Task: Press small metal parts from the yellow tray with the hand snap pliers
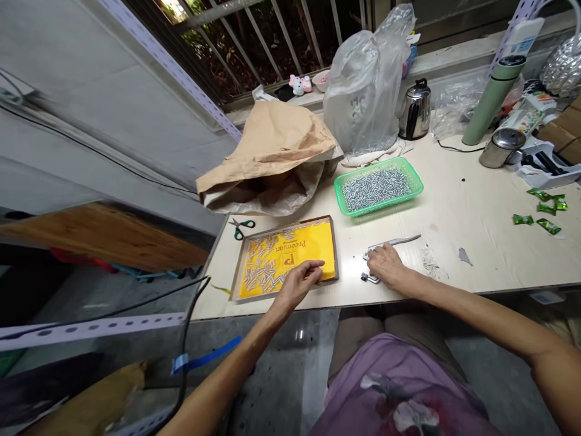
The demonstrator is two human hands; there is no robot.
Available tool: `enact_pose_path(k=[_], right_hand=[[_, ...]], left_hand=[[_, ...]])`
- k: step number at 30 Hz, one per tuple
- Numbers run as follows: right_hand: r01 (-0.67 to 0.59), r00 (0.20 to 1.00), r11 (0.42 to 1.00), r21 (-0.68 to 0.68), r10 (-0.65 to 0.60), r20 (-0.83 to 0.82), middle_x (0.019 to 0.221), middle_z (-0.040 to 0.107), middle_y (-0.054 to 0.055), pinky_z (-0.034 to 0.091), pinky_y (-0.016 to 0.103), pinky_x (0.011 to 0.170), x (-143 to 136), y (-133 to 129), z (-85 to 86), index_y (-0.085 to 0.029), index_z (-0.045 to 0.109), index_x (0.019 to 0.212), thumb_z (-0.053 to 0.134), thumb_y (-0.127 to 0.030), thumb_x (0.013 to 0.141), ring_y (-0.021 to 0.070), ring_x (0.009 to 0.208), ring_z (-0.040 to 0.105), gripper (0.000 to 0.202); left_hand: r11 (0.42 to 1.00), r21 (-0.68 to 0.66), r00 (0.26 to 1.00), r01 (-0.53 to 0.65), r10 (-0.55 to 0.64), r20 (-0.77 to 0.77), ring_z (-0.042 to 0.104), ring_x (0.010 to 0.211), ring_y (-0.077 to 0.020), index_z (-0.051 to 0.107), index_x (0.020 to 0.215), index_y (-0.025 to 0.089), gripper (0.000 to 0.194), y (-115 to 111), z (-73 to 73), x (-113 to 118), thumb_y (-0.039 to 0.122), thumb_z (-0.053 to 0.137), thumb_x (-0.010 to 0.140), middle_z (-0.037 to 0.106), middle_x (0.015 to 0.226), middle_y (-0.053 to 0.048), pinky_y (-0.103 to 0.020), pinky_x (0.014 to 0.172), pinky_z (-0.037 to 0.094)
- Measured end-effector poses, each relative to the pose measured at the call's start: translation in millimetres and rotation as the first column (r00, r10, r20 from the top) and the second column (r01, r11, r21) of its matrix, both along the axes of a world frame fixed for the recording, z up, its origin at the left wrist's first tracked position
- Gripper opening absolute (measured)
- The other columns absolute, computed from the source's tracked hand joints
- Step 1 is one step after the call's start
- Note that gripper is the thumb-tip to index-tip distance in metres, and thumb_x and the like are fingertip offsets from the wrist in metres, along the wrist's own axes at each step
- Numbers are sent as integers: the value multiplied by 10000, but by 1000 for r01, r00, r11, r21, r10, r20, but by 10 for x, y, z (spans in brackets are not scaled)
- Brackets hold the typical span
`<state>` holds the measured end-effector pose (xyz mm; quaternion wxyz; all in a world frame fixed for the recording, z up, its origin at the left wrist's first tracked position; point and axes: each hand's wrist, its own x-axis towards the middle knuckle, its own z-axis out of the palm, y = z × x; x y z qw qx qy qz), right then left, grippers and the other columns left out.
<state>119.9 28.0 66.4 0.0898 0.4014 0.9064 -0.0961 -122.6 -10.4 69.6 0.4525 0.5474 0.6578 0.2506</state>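
My left hand (300, 281) is over the right part of a shallow tray (336, 248) with a yellow printed lining (313, 239). Its fingertips are drawn together, and whatever may be between them is too small to make out. Loose small metal pins (261, 275) lie mostly on the tray's left side. To the right, my right hand (385, 266) is closed over a grey metal hand tool (403, 240) on the table. A long thin arm of the tool sticks out to the right, and a dark-ended part shows at lower left; the hand hides its middle.
A green plastic basket (417, 188) full of similar metal pieces stands behind. Scissors (242, 228) lie near the tray, below an open brown paper bag (276, 139). Further right are a kettle (415, 109), a green flask (492, 103), a metal cup (502, 148) and green-wrapped sweets (548, 226).
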Motion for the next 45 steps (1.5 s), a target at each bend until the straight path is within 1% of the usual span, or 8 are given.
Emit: enact_pose_path(k=[6,12,16,21,25,29,33,45], right_hand=[[-66,997,997,-45,67,42,948,690,131,316,361,778,47,30,83,-125,697,849,531,-59,802,232,945,594,185],[-43,978,998,-50,32,-208,828,662,86,311,321,715,256,47,314,-142,667,753,549,-210,835,184,773,575,159],[202,908,967,154,-126,-400,830,622,73,340,324,722,302,497,685,-121,658,814,479,-212,894,159,713,530,216],[377,894,853,361,-233,-383,1005,600,114,357,368,789,371,1045,951,-109,621,1053,561,-279,891,227,881,554,243],[337,900,905,260,-228,-371,1002,619,95,410,325,717,535,713,743,-147,610,1124,533,-269,917,201,839,586,252],[238,924,970,52,-210,-321,918,628,71,438,280,676,730,51,293,-159,652,1020,551,-251,907,178,813,603,177],[237,930,971,-26,-235,-283,941,608,67,426,259,634,827,-349,-97,-169,627,1031,601,-239,874,169,805,600,174],[251,922,968,-2,-240,-302,847,581,44,287,269,575,796,-442,-319,-165,600,852,463,-80,901,141,696,509,169]], left_hand=[[984,-173,951,50,6,309,615,623,-126,658,864,117,420,-147,-110,525,464,739,640,661,773,-33,-285,654,533],[965,-255,884,-57,168,437,573,555,-93,662,837,110,457,-225,-301,793,450,805,567,634,666,-2,-231,560,500],[950,-298,869,-98,227,439,554,507,-83,661,800,99,427,-134,-300,870,390,838,542,618,584,8,-211,523,480],[954,-278,911,-113,211,354,525,453,-73,651,740,97,286,55,-290,985,298,804,605,594,512,21,-184,471,430],[968,-246,966,-54,113,231,445,394,-51,649,690,93,246,136,-318,995,304,763,634,539,447,42,-165,408,320],[954,-296,985,44,9,173,355,360,-43,646,683,96,275,166,-310,974,354,732,647,461,397,73,-175,380,245],[935,-345,992,86,-48,116,340,367,-45,636,661,104,279,203,-291,996,371,714,658,429,387,79,-181,392,215],[891,-413,961,188,-254,-111,333,347,-47,613,552,125,247,324,-215,1046,302,654,719,436,356,65,-195,412,246]])
